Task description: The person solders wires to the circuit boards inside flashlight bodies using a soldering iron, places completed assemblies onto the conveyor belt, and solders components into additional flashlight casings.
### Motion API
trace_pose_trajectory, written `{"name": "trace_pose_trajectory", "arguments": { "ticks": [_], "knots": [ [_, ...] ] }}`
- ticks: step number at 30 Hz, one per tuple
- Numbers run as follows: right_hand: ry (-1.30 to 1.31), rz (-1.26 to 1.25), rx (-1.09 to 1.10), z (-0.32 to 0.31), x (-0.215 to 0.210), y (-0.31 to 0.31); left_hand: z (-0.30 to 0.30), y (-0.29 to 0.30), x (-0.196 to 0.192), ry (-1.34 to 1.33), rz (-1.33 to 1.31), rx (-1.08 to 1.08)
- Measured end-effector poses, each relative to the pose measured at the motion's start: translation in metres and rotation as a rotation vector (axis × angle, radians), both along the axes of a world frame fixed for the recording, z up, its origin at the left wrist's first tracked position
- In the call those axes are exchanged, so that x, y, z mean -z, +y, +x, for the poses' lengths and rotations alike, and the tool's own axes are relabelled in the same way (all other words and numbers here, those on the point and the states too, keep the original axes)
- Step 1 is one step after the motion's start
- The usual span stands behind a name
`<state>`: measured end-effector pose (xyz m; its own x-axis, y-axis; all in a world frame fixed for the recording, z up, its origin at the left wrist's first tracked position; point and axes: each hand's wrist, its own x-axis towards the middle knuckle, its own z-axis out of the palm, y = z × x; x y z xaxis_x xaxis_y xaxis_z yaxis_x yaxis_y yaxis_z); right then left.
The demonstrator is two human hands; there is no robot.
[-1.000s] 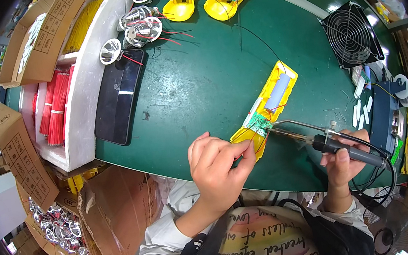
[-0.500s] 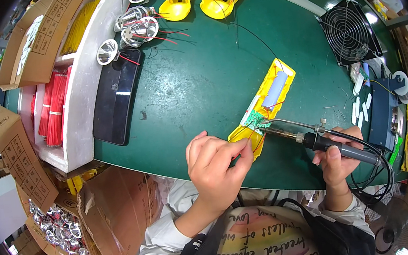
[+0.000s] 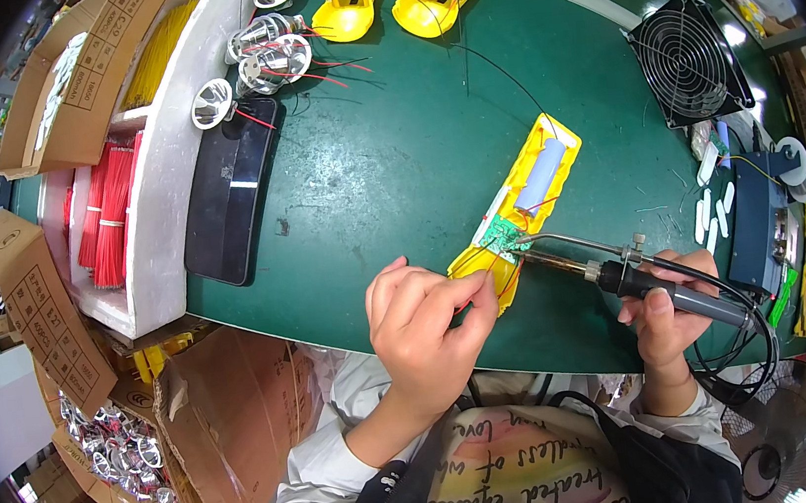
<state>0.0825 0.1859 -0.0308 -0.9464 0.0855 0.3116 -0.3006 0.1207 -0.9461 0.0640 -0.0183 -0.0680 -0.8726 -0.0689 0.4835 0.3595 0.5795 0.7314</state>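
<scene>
A yellow flashlight housing [image 3: 560,130] lies open and slanted on the table, holding a light purple battery cell [image 3: 542,176] and a green circuit board [image 3: 499,238]. My left hand [image 3: 426,323] is at the housing's near end, thumb and forefinger pinched on a thin wire that runs to the board. In my right hand [image 3: 668,311] is a soldering iron [image 3: 615,277] with a metal solder feed tube [image 3: 576,241] along its top. Its tip meets the board's right edge; the exact contact point is too small to make out.
Two more yellow housings [image 3: 344,22] lie at the far edge. Several silver reflectors [image 3: 277,62] with red wires sit near a black phone-like slab [image 3: 235,191]. A white foam bin [image 3: 156,220] with red wires stands left; a black fan [image 3: 689,60] and blue solder-spool unit [image 3: 756,211] stand right.
The yellow housing has shifted very slightly to the left. Both hands and the soldering iron are almost where they were.
</scene>
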Motion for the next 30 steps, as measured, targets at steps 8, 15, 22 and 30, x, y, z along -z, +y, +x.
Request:
{"name": "trace_pose_trajectory", "arguments": {
  "ticks": [8, 15, 22, 30],
  "knots": [
    [0.049, -0.039, 0.111, 0.001, -0.002, 0.003, -0.001, -0.001, 0.001, 0.010, -0.005, 0.005],
    [0.117, 0.007, 0.191, -0.001, -0.007, 0.014, 0.006, -0.003, -0.007, -0.047, 0.008, -0.008],
    [0.181, -0.051, 0.294, 0.010, -0.006, 0.056, -0.021, 0.003, -0.054, -0.260, -0.360, 0.143],
    [0.156, -0.028, 0.438, 0.019, 0.003, 0.079, -0.116, -0.008, -0.137, -0.214, -0.552, 0.164]
  ]
}}
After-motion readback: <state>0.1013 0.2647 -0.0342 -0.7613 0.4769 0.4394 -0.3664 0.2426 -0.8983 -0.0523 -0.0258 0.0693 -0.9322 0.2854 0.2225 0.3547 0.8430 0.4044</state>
